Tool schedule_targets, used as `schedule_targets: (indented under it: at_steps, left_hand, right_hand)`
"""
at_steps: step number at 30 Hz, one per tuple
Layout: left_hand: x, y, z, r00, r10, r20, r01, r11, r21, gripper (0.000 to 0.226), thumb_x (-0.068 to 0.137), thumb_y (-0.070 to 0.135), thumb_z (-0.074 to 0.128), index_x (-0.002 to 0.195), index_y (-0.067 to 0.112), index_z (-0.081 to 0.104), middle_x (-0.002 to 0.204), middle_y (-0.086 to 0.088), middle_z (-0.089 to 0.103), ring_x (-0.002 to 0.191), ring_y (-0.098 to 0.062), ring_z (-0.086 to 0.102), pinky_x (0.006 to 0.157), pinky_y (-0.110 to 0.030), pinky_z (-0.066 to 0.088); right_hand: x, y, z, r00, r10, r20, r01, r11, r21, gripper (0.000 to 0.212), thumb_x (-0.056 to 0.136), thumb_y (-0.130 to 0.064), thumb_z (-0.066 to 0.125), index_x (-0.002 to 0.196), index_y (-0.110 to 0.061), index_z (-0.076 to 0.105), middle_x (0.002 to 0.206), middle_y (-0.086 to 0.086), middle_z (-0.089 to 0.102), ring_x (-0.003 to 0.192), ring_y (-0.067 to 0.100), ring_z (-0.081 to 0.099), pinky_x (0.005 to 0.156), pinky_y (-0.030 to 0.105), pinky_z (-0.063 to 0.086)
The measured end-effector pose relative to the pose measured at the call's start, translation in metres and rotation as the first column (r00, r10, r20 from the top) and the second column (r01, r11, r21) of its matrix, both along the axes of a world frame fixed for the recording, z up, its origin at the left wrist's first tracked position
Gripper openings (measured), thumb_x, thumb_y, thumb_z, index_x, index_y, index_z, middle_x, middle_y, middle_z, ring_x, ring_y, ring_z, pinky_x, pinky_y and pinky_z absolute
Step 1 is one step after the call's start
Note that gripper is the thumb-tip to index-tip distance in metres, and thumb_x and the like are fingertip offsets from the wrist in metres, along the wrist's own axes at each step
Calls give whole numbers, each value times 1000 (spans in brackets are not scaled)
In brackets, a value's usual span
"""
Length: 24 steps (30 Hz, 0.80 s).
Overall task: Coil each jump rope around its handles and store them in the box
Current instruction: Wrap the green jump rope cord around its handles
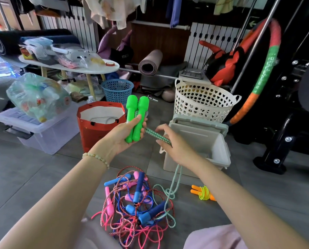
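My left hand (125,134) grips two bright green handles (136,117) side by side, upright. Their green-and-white braided rope (157,135) runs from the handles into my right hand (175,144), which pinches it; the rest of the rope hangs down to the floor. A tangled pile of pink, red and blue jump ropes (134,203) with blue and pink handles lies on the floor in front of me. An orange-handled rope (203,193), coiled with yellow cord, lies to the right of the pile. The open grey box (220,150) stands just behind my right hand.
A red paper bag (89,133) stands behind my left hand. A clear lidded bin (42,137) is at left, a cream heart-pattern basket (204,101) behind the box, a blue basket (116,90) farther back. Black gym equipment (285,132) fills the right.
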State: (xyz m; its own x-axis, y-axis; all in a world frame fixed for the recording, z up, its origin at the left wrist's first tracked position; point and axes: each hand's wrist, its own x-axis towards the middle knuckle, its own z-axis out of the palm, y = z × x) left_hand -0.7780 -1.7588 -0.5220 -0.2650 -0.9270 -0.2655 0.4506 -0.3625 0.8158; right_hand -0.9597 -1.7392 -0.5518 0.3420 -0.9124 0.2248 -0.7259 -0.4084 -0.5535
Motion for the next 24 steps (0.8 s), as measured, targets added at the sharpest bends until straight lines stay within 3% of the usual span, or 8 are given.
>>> schedule_targets:
  at_steps: [3,6,10,13,15,17,21,24]
  left_hand:
    - [3,-2,-2,999,35,-32,-34,998,46,19,97,25,50,100,9,60,65,3,61,46,-3,54,45,-14,48]
    - [4,-2,-4,1000,13,-8,-12,997,77,21,97,25,51,103,8,60,68,3,59,45,-3,53,44,-13,48]
    - [10,-3,-9,982,-53,183,52,999,13,22,96,27,52,106,9,60,71,2,58,48,-3,53,45,-14,47]
    - [14,-5,-14,931,-84,356,98,995,-23,26,95,29,54,109,8,60,74,1,59,50,-4,52,45,-15,46]
    - [15,-3,-18,841,-111,529,171,983,-66,26,94,30,56,104,6,60,76,-1,60,50,-5,51,43,-16,45]
    - [16,2,-20,703,-185,687,314,947,-66,26,93,32,57,95,6,61,79,-5,60,53,-8,51,44,-16,45]
    - [12,12,-16,476,-335,813,577,817,-1,28,91,35,59,81,9,63,66,-3,59,52,-10,53,48,-18,46]
    - [3,17,-14,381,-371,847,685,728,11,28,91,33,61,75,9,62,57,1,60,53,-15,55,49,-21,47]
  right_hand:
    - [5,6,12,928,-110,-355,11,963,-269,32,100,-30,39,131,-24,41,77,3,58,73,27,59,59,34,40]
    - [8,3,11,876,-184,-445,16,935,-355,25,101,-31,36,115,-14,49,98,6,64,85,32,62,61,35,40]
    - [4,-3,8,979,-142,-148,124,984,-127,24,98,-26,46,87,-10,60,86,6,55,87,29,56,66,33,31]
    - [-3,1,15,995,-67,-68,59,992,-112,19,97,-24,49,96,-12,64,75,-12,54,76,17,57,60,25,27]
    - [-9,6,25,994,-20,-108,-1,982,-190,14,94,-28,54,96,-17,62,66,-18,50,63,14,56,55,25,28]
    - [-15,5,32,996,2,-95,-27,965,-262,14,89,-32,61,89,-18,63,70,-13,60,66,18,58,59,29,34]
    - [-29,2,31,993,45,106,-28,987,-156,15,82,-29,68,81,-14,66,78,0,68,74,19,61,71,40,46]
    - [-22,7,28,969,97,225,-85,994,-62,11,81,-16,72,79,-11,62,76,0,65,72,11,60,72,33,47]
